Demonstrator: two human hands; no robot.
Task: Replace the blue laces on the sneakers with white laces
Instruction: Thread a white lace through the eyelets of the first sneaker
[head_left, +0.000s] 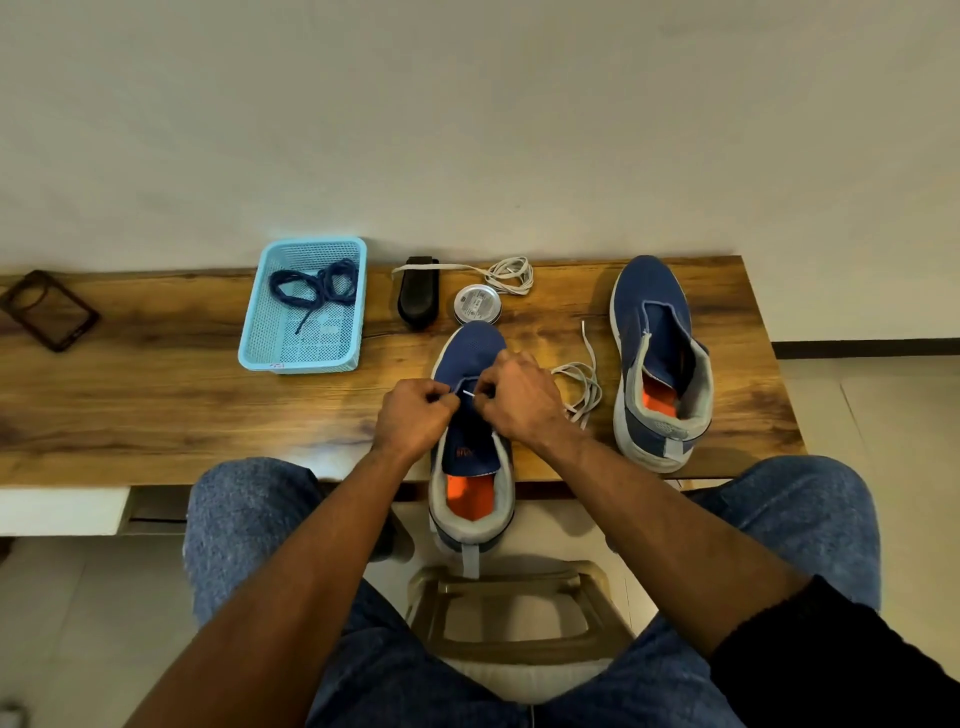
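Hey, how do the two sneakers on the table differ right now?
The near sneaker lies under both hands, its heel hanging over the table edge; the far sneaker sits untouched, wholly on the table. The right hand pinches a white lace tip at the near sneaker; the far sneaker shows no lace. Both are blue with orange insoles.

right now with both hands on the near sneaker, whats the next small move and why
Probably push the white lace tip through the eyelet and draw it across. The right hand pinches that tip at the near sneaker, the left hand grips the opposite edge, and no lacing shows yet.
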